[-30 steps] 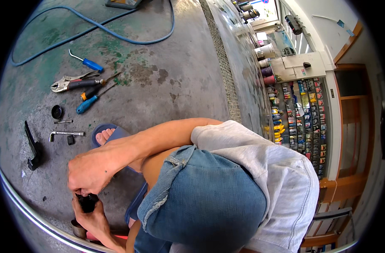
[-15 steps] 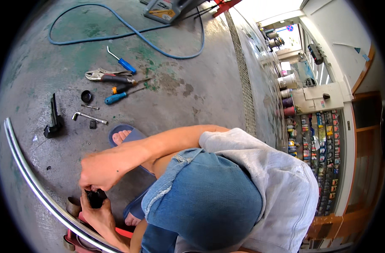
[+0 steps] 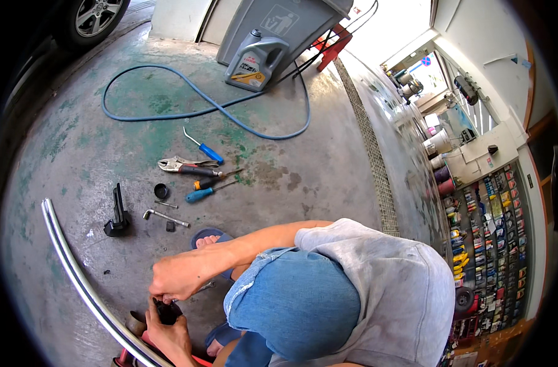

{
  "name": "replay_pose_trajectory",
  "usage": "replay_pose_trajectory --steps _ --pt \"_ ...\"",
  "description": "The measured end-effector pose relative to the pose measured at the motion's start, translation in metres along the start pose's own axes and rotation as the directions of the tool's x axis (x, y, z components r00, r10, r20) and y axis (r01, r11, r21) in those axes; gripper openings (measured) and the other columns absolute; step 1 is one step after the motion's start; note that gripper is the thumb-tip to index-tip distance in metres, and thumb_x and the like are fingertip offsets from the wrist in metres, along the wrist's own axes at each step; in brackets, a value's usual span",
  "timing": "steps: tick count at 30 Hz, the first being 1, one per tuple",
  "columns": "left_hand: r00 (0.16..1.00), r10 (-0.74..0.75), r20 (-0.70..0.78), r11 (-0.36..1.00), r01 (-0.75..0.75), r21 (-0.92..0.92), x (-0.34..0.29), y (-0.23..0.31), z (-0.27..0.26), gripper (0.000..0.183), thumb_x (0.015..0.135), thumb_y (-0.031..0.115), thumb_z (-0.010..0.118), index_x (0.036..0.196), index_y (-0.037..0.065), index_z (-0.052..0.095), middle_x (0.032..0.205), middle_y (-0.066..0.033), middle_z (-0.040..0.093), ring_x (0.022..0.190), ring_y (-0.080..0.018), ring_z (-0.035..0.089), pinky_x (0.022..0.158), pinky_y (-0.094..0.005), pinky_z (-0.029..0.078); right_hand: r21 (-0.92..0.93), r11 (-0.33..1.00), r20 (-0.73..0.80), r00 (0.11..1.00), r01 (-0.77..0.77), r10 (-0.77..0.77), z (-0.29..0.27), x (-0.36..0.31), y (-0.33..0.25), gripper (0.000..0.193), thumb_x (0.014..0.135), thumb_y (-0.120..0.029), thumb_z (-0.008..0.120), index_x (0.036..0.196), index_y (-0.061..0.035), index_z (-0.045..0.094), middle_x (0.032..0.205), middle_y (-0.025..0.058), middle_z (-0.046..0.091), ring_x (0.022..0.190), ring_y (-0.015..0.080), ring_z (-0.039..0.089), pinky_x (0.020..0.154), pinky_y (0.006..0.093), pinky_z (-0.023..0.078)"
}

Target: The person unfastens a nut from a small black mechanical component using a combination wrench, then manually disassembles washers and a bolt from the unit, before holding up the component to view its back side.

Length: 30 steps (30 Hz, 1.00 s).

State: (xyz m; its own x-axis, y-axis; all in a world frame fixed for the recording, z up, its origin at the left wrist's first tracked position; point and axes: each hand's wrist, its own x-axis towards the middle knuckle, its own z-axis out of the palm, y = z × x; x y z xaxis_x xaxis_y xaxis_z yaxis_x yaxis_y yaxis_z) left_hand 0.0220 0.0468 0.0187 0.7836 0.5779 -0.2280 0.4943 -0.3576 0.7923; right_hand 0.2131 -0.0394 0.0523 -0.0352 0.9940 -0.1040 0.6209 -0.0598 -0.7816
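at the lower left of the frame a small black part [image 3: 167,312] is pinched between the grip of the left hand [image 3: 169,335] and the right hand [image 3: 176,276], beside a curved chrome rim [image 3: 77,272] on the concrete floor [image 3: 328,171].

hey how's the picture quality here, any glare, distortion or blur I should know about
Head view: strong fisheye bending, the metal rim and floor drain grate curve toward the dark corners; daylight blows out the doorway at top; the concrete floor is evenly lit with soft shadows; the tools, like the blue screwdriver, look sharp; the small black part between both hands sits in shade.
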Motion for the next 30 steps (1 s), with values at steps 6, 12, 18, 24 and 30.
replay_pose_trajectory --steps 6,12,18,24,30 --pt "0.999 -0.026 0.023 0.992 0.029 -0.122 0.003 -0.007 0.003 0.08 0.06 -0.005 0.064 0.14 0.002 0.057 0.108 -0.0133 0.065 0.098 -0.0236 0.063 0.09 -0.0328 0.049 0.068 0.995 -0.09 0.993 0.077 -0.071 0.007 0.005 0.011 0.034 0.088 -0.032 0.07 0.087 0.002 0.069 0.074 0.0237 0.067 0.072 0.0428 0.067 0.063 0.0496 0.052" --pt "0.997 -0.012 0.071 0.999 0.016 -0.052 0.015 -0.001 0.002 0.077 0.065 -0.006 0.061 0.141 0.002 0.056 0.115 -0.0177 0.066 0.103 -0.0297 0.064 0.096 -0.0363 0.049 -0.019 0.999 -0.094 0.995 -0.034 0.032 -0.008 -0.004 0.01 0.038 0.088 -0.036 0.069 0.085 0.0016 0.07 0.071 0.0232 0.067 0.07 0.0434 0.067 0.062 0.0508 0.052" --pt "0.994 0.018 0.104 0.994 -0.006 -0.111 0.023 -0.007 0.016 0.081 0.061 -0.011 0.061 0.141 0.0 0.055 0.107 -0.011 0.057 0.094 -0.0227 0.058 0.086 -0.0316 0.049 -0.08 0.997 -0.082 0.997 -0.019 0.012 -0.008 -0.011 0.02 0.042 0.087 -0.037 0.068 0.079 0.0032 0.069 0.068 0.0237 0.066 0.069 0.0452 0.066 0.06 0.0535 0.051" --pt "0.991 -0.03 0.127 0.993 0.044 -0.106 0.019 -0.012 0.015 0.082 0.061 -0.011 0.06 0.142 0.0 0.055 0.107 -0.0108 0.057 0.094 -0.0218 0.058 0.086 -0.0305 0.049 -0.092 0.996 -0.052 0.999 -0.012 0.007 -0.001 -0.012 0.022 0.036 0.086 -0.03 0.069 0.076 0.0041 0.069 0.069 0.0245 0.066 0.07 0.0445 0.067 0.06 0.0522 0.052" --pt "0.993 -0.108 0.057 0.969 0.118 -0.219 0.018 -0.018 0.015 0.069 0.069 -0.011 0.062 0.138 0.0 0.058 0.107 -0.0106 0.064 0.097 -0.0197 0.06 0.085 -0.0289 0.05 0.009 0.999 -0.016 0.999 0.048 -0.047 -0.001 0.005 0.032 0.022 0.082 -0.019 0.07 0.081 0.0024 0.07 0.073 0.0234 0.068 0.072 0.0419 0.068 0.063 0.0493 0.053"
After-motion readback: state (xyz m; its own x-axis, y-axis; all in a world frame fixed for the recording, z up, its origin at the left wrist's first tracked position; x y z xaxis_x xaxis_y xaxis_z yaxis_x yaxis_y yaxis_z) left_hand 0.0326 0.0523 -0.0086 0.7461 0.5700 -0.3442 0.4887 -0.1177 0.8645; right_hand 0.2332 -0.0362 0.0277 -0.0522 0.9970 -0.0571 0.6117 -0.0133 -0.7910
